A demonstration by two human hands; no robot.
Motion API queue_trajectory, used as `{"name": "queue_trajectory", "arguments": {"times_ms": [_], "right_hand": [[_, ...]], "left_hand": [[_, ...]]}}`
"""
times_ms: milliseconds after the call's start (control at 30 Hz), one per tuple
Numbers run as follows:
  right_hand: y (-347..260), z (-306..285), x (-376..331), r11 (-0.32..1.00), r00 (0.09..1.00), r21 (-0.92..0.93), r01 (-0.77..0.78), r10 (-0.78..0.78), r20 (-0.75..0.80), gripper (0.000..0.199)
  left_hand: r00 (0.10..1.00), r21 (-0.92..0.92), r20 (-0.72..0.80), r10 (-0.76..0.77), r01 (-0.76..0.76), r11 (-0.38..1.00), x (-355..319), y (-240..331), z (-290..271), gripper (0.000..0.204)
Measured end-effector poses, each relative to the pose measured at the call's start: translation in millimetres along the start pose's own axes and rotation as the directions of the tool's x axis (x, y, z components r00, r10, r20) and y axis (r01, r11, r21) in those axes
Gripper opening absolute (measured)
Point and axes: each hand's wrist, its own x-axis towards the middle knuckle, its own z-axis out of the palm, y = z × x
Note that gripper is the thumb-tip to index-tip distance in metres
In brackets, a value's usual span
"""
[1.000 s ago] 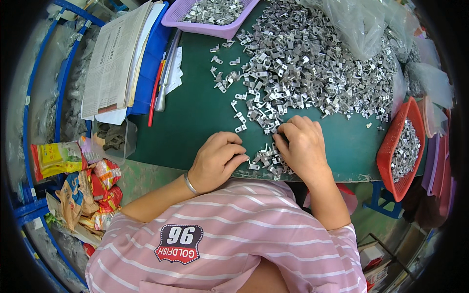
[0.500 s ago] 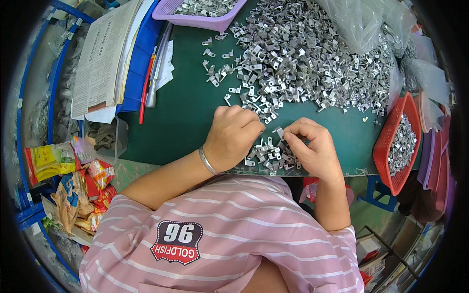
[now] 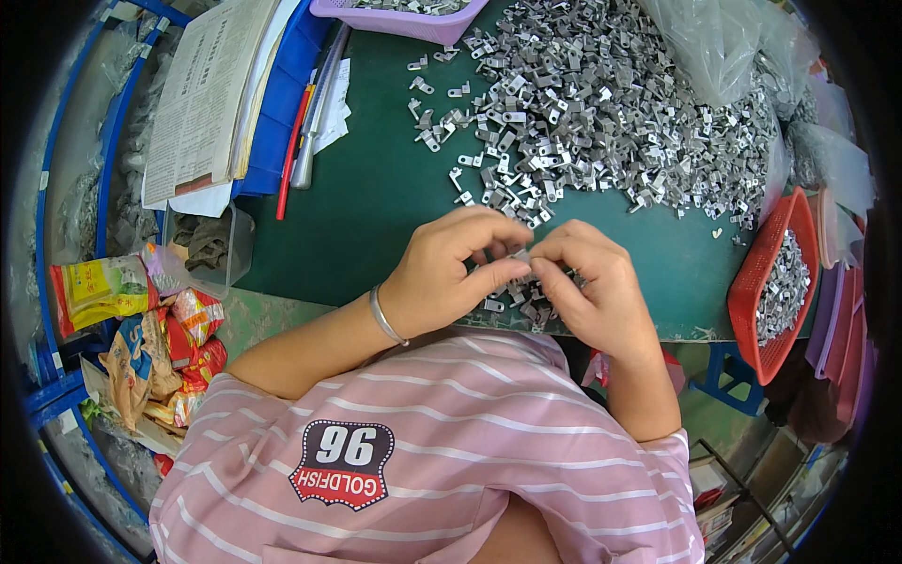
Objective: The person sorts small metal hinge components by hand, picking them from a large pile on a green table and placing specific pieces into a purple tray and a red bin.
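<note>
1. Green matting covers the work table (image 3: 366, 207), which is crowded with a broad heap of small silvery stamped-metal brackets (image 3: 611, 122) spread across its far half.
2. Beyond that heap sits a lilac plastic basket (image 3: 399, 11) holding more metal pieces, and to the right of the heap stands a red mesh plastic basket (image 3: 752, 301) partly filled with the same kind of parts.
3. Judging by the red basket's partial load against the size of the heap, some parts look handled already, while most seem left to do.
4. On the near side of the heap, a little cluster of loose brackets (image 3: 517, 305) lies at the table edge, directly under the hands.
5. Left hand (image 3: 446, 273), wearing a thin silver bangle (image 3: 383, 315), has its thumb and fingers pressed together around a small silvery metal piece (image 3: 520, 256).
6. Right hand (image 3: 592, 282) meets it fingertip to fingertip, pinching the same piece from the other side; the piece is mostly hidden between the fingers.
</note>
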Motion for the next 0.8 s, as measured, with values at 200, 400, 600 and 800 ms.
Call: {"name": "queue_trajectory", "arguments": {"times_ms": [200,400,600,800], "right_hand": [[29.7,6.9,4.9,0.913,0.970,-0.393,-0.109,0.011,-0.242,0.010],[28.6,17.9,11.5,0.774,0.969,-0.614,-0.153,-0.006,-0.249,0.019],[34.8,16.1,11.0,0.793,0.964,-0.600,-0.103,-0.070,-0.258,0.017],[39.2,10.8,10.3,0.823,0.951,-0.568,0.012,-0.185,-0.247,0.013]], "left_hand": [[0.928,-0.462,-0.192,-0.320,0.202,0.863,43.2,-4.8,-34.7,0.019],[0.897,-0.769,-0.378,-0.231,-0.165,0.617,145.5,-35.4,-112.5,0.022],[0.889,-0.502,-0.372,-0.268,0.050,0.863,136.8,-26.9,-93.5,0.028],[0.948,0.335,0.221,0.228,-0.294,0.895,63.6,-11.0,-30.4,0.022]]}}
